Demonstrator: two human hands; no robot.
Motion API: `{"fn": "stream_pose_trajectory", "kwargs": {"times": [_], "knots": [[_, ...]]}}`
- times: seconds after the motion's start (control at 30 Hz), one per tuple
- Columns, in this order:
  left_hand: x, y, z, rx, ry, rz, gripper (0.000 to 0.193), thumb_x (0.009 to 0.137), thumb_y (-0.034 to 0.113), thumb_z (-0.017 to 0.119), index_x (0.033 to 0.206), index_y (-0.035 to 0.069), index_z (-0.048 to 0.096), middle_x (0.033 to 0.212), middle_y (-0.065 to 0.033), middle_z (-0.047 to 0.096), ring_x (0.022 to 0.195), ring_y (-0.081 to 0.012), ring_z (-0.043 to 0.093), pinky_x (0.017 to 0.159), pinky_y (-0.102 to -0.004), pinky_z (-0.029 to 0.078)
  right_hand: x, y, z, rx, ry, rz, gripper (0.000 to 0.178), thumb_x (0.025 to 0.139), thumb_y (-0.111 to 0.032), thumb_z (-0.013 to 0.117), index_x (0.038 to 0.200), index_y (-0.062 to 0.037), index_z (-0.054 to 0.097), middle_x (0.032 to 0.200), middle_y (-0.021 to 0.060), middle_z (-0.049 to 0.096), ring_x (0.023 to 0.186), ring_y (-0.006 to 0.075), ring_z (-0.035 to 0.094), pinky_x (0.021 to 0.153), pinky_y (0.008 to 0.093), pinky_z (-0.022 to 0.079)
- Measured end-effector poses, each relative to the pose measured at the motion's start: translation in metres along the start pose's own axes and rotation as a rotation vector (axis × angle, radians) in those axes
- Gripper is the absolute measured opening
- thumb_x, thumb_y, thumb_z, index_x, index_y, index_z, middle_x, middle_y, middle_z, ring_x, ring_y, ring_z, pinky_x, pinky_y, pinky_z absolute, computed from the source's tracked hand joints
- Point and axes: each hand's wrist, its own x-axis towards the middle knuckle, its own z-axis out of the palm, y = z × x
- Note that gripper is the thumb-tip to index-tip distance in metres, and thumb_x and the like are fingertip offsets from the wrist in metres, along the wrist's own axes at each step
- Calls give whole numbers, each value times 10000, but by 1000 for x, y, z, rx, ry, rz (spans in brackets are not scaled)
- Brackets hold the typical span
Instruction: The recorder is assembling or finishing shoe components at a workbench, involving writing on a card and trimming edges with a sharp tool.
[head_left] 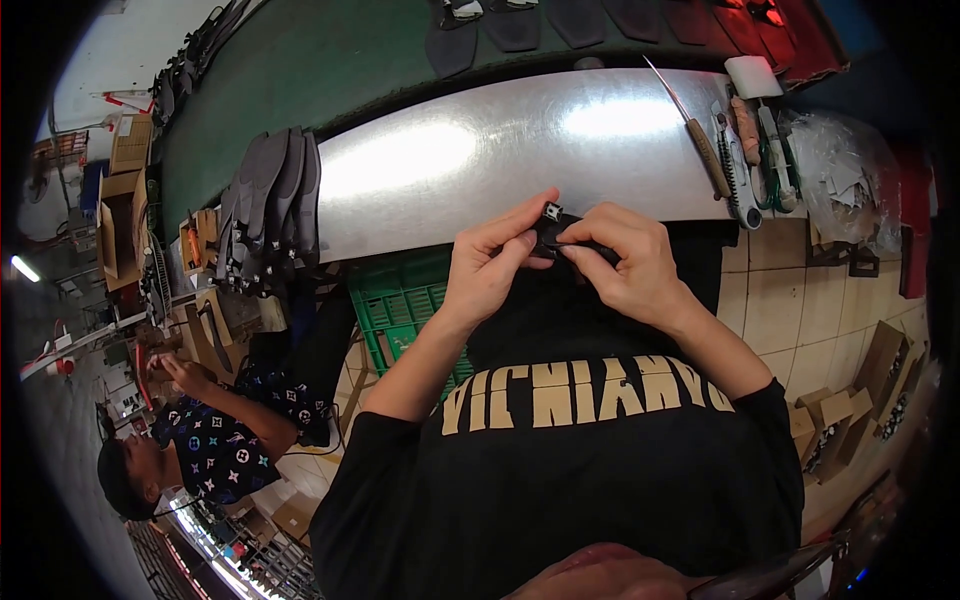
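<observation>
Close in front of my body, just off the near edge of the metal tabletop, both hands hold a small black strap-like piece [571, 221] with a pale, squarish fitting at one end. My left hand [482, 272] pinches it between thumb and fingers, the index finger stretched along the fitting. Opposite, my right hand [632, 262] grips the dark part with thumb and index finger. The fingers cover much of the piece, so its full shape is hidden. Left of my hands, a stack of dark grey flat pieces [272, 190] with rounded ends hangs over the table's edge.
On the metal tabletop [520, 160], an awl [706, 158], a cutter knife [736, 170] and green-handled scissors [778, 165] lie at the right, beside a clear plastic bag [845, 175]. Below the table stands a green crate [402, 300]. A co-worker [225, 440] sits at the left.
</observation>
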Motion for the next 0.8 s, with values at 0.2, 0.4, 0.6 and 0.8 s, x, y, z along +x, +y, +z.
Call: {"fn": "stream_pose_trajectory", "kwargs": {"times": [0.2,0.4,0.6,0.8], "knots": [[2,-8,2,-17,55,24,429,842,-91,526,1253,3,606,1301,-154,591,1032,-173,653,729,-241,596,2,6,-2,-176,-53,-153,125,737,-67,726,852,-48,681,818,77,599,752,271,618,645,355,487],[11,-3,-8,-65,24,-135,416,785,-102,540,1172,-6,661,1181,-139,662,891,-147,681,653,-215,583,7,4,-15,-26,-220,-123,264,690,-45,770,929,-43,659,877,85,587,763,243,602,646,316,464],[13,0,-4,-28,63,-136,412,788,-101,548,1169,3,665,1187,-135,660,885,-141,682,658,-216,584,2,7,-6,-11,-166,2,267,677,-109,795,886,-90,631,841,55,557,745,242,600,634,341,466],[13,-1,-1,-43,91,-104,409,793,-101,550,1172,3,662,1193,-135,657,900,-151,683,675,-223,592,-2,13,2,-45,-82,-23,225,693,-94,772,866,-87,628,822,53,559,717,235,596,610,337,462]]}}
